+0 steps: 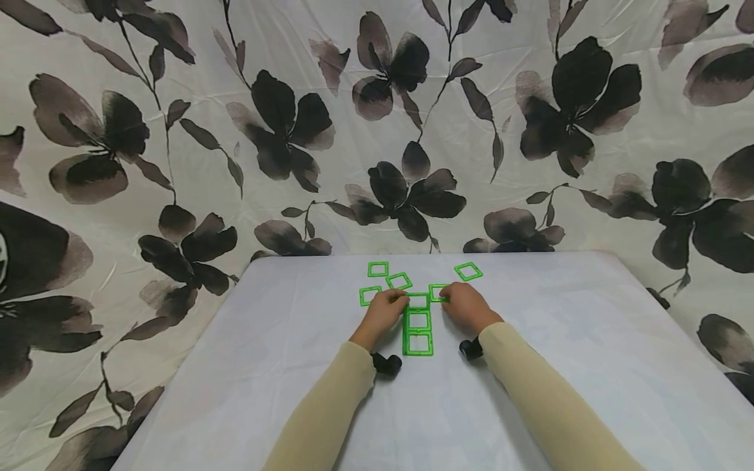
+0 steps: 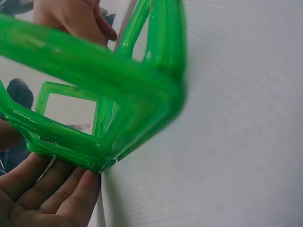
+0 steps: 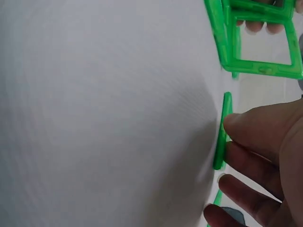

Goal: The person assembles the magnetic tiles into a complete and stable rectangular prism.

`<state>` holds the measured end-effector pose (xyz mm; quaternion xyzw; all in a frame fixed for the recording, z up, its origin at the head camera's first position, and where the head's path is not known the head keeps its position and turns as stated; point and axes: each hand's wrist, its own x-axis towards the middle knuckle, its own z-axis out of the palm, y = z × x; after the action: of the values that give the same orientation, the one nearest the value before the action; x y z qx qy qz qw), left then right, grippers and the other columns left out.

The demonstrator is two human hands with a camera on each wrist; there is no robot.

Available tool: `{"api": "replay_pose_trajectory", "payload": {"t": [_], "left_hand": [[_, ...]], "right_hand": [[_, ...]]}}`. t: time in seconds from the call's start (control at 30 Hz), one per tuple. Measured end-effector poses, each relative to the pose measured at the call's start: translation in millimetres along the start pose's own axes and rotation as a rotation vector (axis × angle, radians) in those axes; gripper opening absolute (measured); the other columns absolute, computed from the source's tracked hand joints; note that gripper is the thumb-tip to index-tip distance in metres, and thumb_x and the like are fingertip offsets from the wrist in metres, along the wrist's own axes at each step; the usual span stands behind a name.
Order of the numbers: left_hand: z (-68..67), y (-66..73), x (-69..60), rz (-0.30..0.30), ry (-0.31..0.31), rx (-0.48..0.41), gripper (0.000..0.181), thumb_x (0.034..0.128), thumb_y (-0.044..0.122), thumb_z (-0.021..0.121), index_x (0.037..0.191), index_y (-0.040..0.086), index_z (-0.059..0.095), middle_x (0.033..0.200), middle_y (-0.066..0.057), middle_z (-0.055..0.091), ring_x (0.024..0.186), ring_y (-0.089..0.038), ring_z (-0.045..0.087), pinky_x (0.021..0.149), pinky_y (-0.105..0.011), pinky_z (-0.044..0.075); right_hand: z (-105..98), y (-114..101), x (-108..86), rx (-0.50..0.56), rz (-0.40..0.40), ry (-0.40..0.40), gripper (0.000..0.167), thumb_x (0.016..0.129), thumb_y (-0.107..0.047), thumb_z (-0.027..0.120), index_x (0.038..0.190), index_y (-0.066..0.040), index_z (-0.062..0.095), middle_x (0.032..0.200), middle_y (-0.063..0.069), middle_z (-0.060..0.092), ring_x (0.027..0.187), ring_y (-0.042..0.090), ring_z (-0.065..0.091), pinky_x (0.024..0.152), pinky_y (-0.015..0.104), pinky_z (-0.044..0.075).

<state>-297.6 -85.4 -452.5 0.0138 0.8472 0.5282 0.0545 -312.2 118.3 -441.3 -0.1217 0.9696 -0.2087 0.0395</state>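
Note:
A row of joined green see-through square magnetic tiles [image 1: 420, 345] extends toward me on the white table, with upright tiles making it box-like in the left wrist view. My left hand [image 1: 384, 313] holds the far left end of this build, its fingers [image 2: 71, 189] against the outside and the thumb partly cut off at the view's edge. Just right of the build, my right hand [image 1: 468, 307] pinches a single green square tile [image 3: 222, 137] by its edge between thumb and forefinger. That tile is close to the table and apart from the build in the right wrist view.
Loose green tiles lie behind the left hand: one at the back [image 1: 378, 269], a turned one [image 1: 399, 281] and one at the left [image 1: 369, 296]. Another tile [image 1: 468, 271] lies beyond the right hand. A flowered cloth [image 1: 406, 196] hangs behind the table [image 1: 265, 366].

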Motion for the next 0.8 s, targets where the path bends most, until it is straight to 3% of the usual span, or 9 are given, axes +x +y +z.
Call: {"api": "replay_pose_trajectory", "payload": {"t": [0.2, 0.53, 0.8], "left_hand": [[-1.0, -0.2, -1.9, 0.011, -0.014, 0.0, 0.041, 0.0966, 0.038, 0.053, 0.129, 0.015, 0.061, 0.124, -0.004, 0.064, 0.11, -0.02, 0.062, 0.096, -0.042, 0.05], [-1.3, -1.0, -2.1, 0.011, -0.016, -0.002, 0.042, 0.0972, 0.038, 0.053, 0.131, 0.014, 0.06, 0.126, -0.004, 0.064, 0.111, -0.021, 0.062, 0.097, -0.042, 0.049], [-1.3, -1.0, -2.5, 0.021, -0.014, 0.002, 0.04, 0.0969, 0.039, 0.054, 0.129, 0.016, 0.061, 0.126, -0.004, 0.064, 0.111, -0.02, 0.062, 0.096, -0.041, 0.05]], "right_hand": [[3.5, 0.4, 1.4, -0.019, 0.02, 0.011, 0.029, 0.095, -0.016, 0.06, 0.121, -0.006, 0.067, 0.124, 0.011, 0.065, 0.125, 0.032, 0.055, 0.105, 0.048, 0.044], [-5.1, -2.9, -2.8, -0.082, 0.041, 0.016, 0.014, 0.091, -0.016, 0.065, 0.101, -0.01, 0.073, 0.107, 0.005, 0.071, 0.105, 0.026, 0.064, 0.09, 0.045, 0.052], [-6.4, -2.2, -3.4, -0.081, 0.044, 0.009, 0.018, 0.091, -0.017, 0.062, 0.103, -0.008, 0.072, 0.103, 0.005, 0.071, 0.094, 0.023, 0.064, 0.086, 0.043, 0.053]]}}
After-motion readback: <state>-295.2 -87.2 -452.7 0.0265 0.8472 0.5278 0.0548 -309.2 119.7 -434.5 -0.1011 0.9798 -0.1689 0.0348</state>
